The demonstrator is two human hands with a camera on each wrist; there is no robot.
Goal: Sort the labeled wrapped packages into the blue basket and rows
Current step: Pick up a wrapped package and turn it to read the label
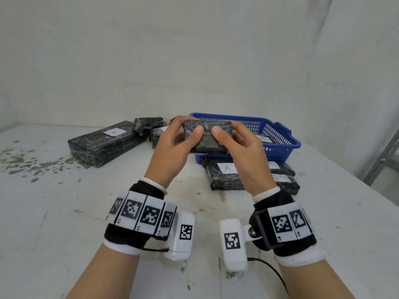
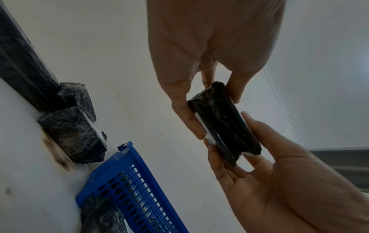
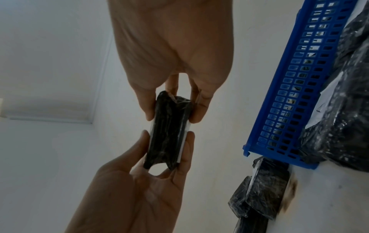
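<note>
Nearest, in front of the blue basket (image 1: 278,134), two wrapped packages (image 1: 225,176) lie on the white table (image 1: 64,212) — one labelled "A", the other probably "B", half hidden by the right wrist. Above them, both hands hold one small black package (image 1: 208,137) in the air: left hand (image 1: 172,145) and right hand (image 1: 239,145) pinch its ends, thumbs on top. It blocks part of the basket, where a package tagged "B" lies. Left of the basket sits a long package (image 1: 105,143) marked "A" — stained bare table in front of it.

glossy film-wrapped package (image 1: 207,135), blue plastic basket (image 1: 278,134)
</note>
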